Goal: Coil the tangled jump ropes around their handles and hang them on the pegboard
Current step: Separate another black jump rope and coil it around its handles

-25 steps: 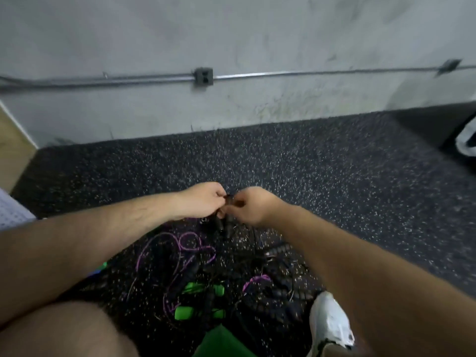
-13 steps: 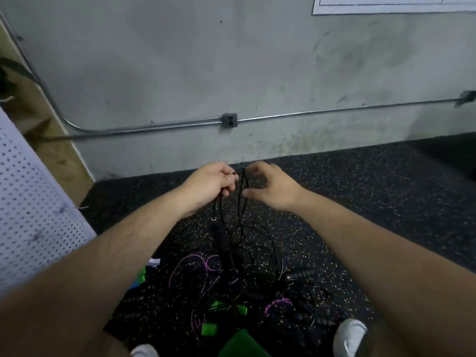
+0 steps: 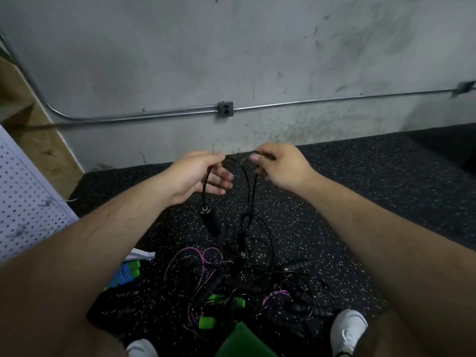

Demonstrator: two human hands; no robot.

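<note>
Left hand [image 3: 198, 173]: thumb and forefinger pinch the black rope [image 3: 248, 186]; the other fingers lie spread and loose beneath.
Right hand [image 3: 283, 168]: fingers curled, thumb and forefinger nipping the same rope, just right of the left hand's hold.
Black rope: raised in front of the person; a short arc spans the two hands, and strands drop from them into the pile [image 3: 247, 279].
Handle [image 3: 210, 219]: black, tilted, hanging on the strand below the left hand.
Pile: tangled ropes on the floor [image 3: 360, 189], near the person's feet.
Purple rope [image 3: 206, 256]: looped at the pile's left.
Green handles [image 3: 207, 322]: two, at the pile's near edge.
Shoes [image 3: 347, 328]: white, one on each side of the pile.
Pegboard [image 3: 23, 202]: white, at the left edge, well apart from both hands.
Wall [image 3: 231, 47]: grey, on the far side, with a conduit [image 3: 334, 100] along it.
</note>
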